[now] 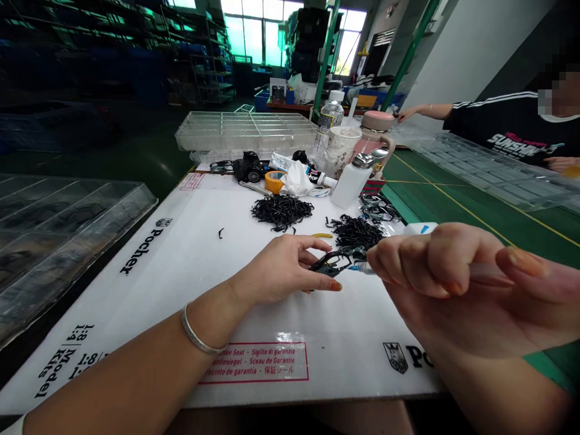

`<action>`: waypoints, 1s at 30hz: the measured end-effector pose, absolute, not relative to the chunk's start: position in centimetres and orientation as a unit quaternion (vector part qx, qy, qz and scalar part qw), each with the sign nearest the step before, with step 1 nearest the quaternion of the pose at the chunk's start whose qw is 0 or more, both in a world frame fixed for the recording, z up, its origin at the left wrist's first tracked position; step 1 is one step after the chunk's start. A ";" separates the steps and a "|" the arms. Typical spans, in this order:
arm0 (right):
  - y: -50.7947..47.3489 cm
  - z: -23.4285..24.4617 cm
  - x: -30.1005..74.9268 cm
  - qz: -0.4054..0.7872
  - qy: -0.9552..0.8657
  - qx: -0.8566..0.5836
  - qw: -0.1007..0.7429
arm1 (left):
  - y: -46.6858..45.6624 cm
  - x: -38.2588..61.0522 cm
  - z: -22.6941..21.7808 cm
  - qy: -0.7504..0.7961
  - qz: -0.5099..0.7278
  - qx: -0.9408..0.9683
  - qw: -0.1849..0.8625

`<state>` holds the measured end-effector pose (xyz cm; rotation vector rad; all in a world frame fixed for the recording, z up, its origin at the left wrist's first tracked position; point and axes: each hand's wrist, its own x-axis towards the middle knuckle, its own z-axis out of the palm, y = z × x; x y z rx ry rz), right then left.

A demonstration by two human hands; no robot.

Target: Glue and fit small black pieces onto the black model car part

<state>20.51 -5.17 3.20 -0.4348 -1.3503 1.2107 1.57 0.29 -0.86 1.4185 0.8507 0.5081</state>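
Observation:
My left hand (285, 269) pinches a small black plastic frame part (334, 263) just above the white Pocher box (190, 260). A silver bangle sits on that wrist. My right hand (453, 272) is closed around a thin clear syringe-like applicator (362, 269), whose tip touches the black part. Two heaps of small black parts lie beyond the hands, one at the centre (281, 211) and one to the right (357, 231). A small yellow piece (322, 235) lies between them.
A white squeeze bottle (352, 180), orange tape roll (274, 180), glue tube, water bottle (328, 121) and pink cup stand behind. Clear compartment trays sit at the left (58, 229), the back (244, 130) and the right. Another person in a black sweater (512, 130) works at the right.

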 end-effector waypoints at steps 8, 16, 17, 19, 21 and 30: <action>-5.1 2.8 20.6 0.512 -0.577 -0.185 0.609 | 0.2 1.4 -1.0 0.373 0.225 0.628 0.645; -5.0 3.2 20.3 0.513 -0.578 -0.189 0.605 | 0.3 1.6 -0.8 0.371 0.226 0.630 0.643; -5.0 3.2 20.2 0.512 -0.576 -0.191 0.607 | 0.3 1.6 -0.9 0.371 0.226 0.631 0.643; -5.0 3.2 20.2 0.508 -0.575 -0.189 0.613 | 0.3 1.5 -0.9 0.372 0.226 0.631 0.642; -5.1 3.3 20.2 0.508 -0.572 -0.191 0.615 | 0.3 1.5 -1.0 0.371 0.226 0.631 0.643; -5.1 3.5 20.2 0.509 -0.567 -0.197 0.616 | 0.2 1.5 -0.8 0.374 0.223 0.632 0.641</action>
